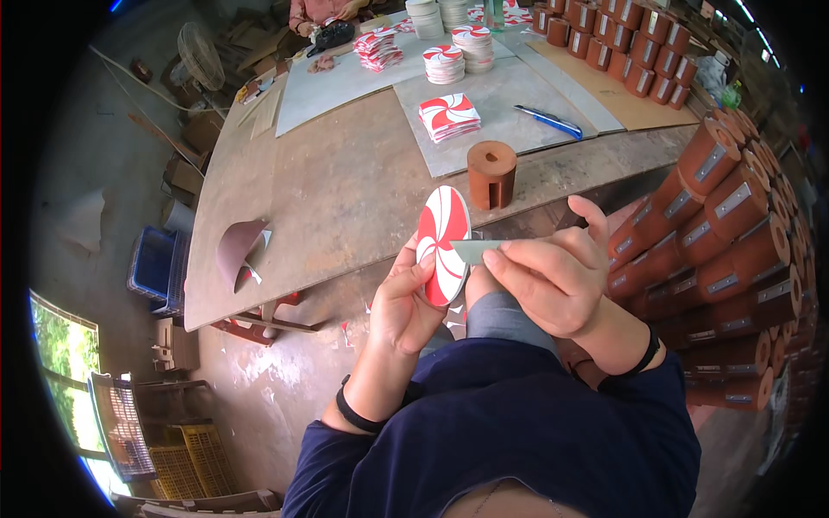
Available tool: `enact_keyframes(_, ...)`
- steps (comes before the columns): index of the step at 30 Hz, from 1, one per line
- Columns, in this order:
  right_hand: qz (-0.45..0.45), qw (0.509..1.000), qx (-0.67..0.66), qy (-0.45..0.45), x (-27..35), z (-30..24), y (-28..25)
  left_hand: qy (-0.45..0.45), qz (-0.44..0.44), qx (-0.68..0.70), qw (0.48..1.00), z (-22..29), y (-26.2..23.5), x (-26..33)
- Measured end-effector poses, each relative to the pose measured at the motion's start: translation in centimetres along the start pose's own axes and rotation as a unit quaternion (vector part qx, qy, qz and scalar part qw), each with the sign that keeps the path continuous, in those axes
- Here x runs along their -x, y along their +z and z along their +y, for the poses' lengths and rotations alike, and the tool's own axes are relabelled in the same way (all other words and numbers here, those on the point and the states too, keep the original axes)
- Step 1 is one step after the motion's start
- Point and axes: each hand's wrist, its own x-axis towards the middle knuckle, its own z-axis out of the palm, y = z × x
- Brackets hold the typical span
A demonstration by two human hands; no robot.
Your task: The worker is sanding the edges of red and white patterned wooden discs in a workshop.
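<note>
My left hand holds a round red and white swirl disc upright by its lower edge, in front of my chest. My right hand pinches a small grey flat blade whose tip lies against the disc's right edge. Both hands are over my lap, just off the near edge of the brown worktable. On the table just beyond the disc stands a brown cylinder block with a hole on top and a slot in its side.
A stack of square swirl pieces and a blue utility knife lie on a grey board. Round swirl disc stacks stand farther back. Many brown cylinder blocks are piled at my right. Another person's hands work at the far end.
</note>
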Motion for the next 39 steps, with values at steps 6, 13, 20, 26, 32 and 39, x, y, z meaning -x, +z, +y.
enact_keyframes(6,0.001,1.000,0.001,0.008,0.0,0.1,-0.1,-0.017,-0.016,0.010,1.000,0.1,-0.1,-0.1)
enact_keyframes(13,-0.005,1.000,-0.006,0.004,-0.1,0.2,-0.5,-0.025,-0.044,0.001,0.999,0.2,-0.2,0.0)
enact_keyframes(20,0.008,1.000,0.000,-0.002,-0.2,0.1,-0.5,-0.042,-0.059,0.028,0.997,0.3,-0.5,0.0)
enact_keyframes(26,-0.003,1.000,0.000,0.005,-0.2,0.0,-0.7,-0.040,-0.060,0.027,0.997,0.2,-0.4,-0.1)
enact_keyframes(32,-0.003,1.000,0.004,0.005,-0.2,0.1,-0.5,-0.042,-0.055,0.022,0.997,0.4,-0.7,-0.3)
enact_keyframes(39,0.020,0.999,0.036,0.023,-0.4,1.0,-0.5,-0.030,-0.035,-0.026,0.999,0.1,0.0,-0.1)
